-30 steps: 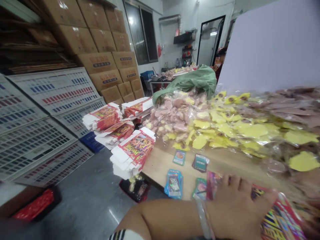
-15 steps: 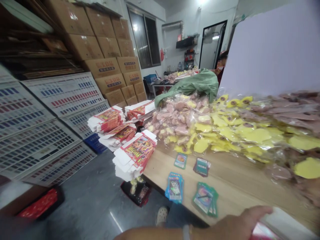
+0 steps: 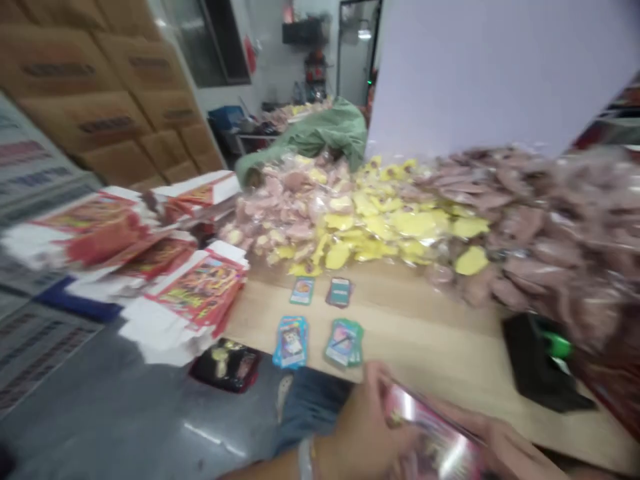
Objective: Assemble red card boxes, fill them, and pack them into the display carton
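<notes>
My left hand [image 3: 363, 440], with a bangle at the wrist, and my right hand [image 3: 503, 443] are low in view. Together they hold a shiny pink foil card pack [image 3: 435, 433] by its edges, blurred by motion. Beyond them on the wooden table [image 3: 425, 347] lie several small piles of trading cards, the nearest a green pile [image 3: 343, 342] and a blue pile [image 3: 291, 342]. Two smaller piles [image 3: 303, 291] sit farther back. Neither hand touches these piles.
Clear plastic bags of pink and yellow pieces [image 3: 350, 220] heap along the table's far side. A black dispenser with a green part [image 3: 537, 360] stands at right. Stacks of flat red-printed cartons [image 3: 185, 300] sit at left, above a grey floor with a dark packet [image 3: 225, 365].
The view has swung and tilted, so everything shifts left. Both hands now hold the shiny pack together, and a black dispenser has come into view on the right of the table.
</notes>
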Action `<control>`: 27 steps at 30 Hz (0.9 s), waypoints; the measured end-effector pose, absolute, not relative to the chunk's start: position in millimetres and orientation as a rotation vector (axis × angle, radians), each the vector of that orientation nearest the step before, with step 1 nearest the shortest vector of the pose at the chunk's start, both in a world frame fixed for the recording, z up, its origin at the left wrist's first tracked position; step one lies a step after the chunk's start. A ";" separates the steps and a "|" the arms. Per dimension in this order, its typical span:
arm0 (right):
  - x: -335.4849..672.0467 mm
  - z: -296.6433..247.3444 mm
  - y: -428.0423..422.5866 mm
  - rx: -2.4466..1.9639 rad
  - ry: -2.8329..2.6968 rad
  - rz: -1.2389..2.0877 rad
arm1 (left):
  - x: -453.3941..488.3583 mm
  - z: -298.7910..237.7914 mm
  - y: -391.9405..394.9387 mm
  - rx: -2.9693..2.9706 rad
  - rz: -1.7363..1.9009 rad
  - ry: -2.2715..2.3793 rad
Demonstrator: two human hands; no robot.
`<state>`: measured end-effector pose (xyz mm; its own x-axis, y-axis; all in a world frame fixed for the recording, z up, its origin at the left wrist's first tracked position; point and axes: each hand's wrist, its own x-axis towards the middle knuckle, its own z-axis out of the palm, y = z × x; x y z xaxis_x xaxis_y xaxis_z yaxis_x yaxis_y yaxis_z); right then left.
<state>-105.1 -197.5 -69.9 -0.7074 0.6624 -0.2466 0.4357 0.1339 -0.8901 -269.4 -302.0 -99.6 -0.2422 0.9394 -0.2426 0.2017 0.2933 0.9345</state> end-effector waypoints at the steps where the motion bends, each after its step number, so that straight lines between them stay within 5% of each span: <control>1: -105.0 -64.1 -199.7 -1.085 -2.196 1.685 | -267.7 -99.3 -302.6 1.020 1.032 1.678; 12: -123.5 -25.6 -203.2 -0.862 -2.311 1.891 | -270.7 -93.4 -309.4 1.280 0.940 1.554; 17: -120.5 -24.3 -232.2 -0.702 -2.624 1.566 | -277.5 -88.3 -304.1 1.100 1.049 1.333; 23: -45.9 -71.3 -179.3 -1.602 -1.647 0.897 | -301.0 -43.4 -246.3 1.715 0.986 1.178; 27: 7.8 -89.0 -94.2 -1.928 -1.372 1.045 | -267.7 -57.3 -183.1 2.193 1.085 1.157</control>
<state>7.8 -94.2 -89.0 0.1772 0.9441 -0.2779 0.5186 -0.3296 -0.7889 -267.7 -183.1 -57.3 0.3450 0.8294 0.4394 0.4914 -0.5585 0.6683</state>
